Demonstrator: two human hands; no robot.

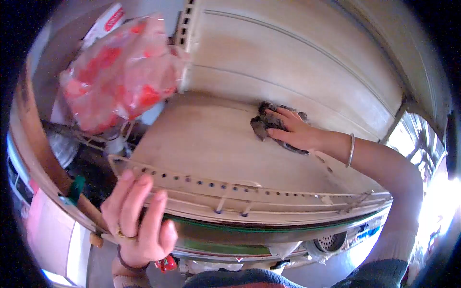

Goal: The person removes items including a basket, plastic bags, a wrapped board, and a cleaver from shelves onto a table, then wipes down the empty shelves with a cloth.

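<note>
On the pale shelf (192,129), my right hand (295,132) presses down on a crumpled dark grey cloth (259,128), fingers closed over it near the back panel. A bracelet circles the right wrist. At the lower left, my left hand (139,216) is at the end of the shelf's front wire rail (230,186). Its fingers point upward, slightly bent and apart, with a ring on one. The fingertips overlap the rail in this view; whether they touch it is hard to tell. No object shows in that hand.
A red-and-white plastic bag (120,77) is on the left beside the shelf, with a white box (106,24) behind it. The slotted upright (185,29) meets the back panel (269,53). Below the rail, a perforated metal container (330,241) stands at the lower right.
</note>
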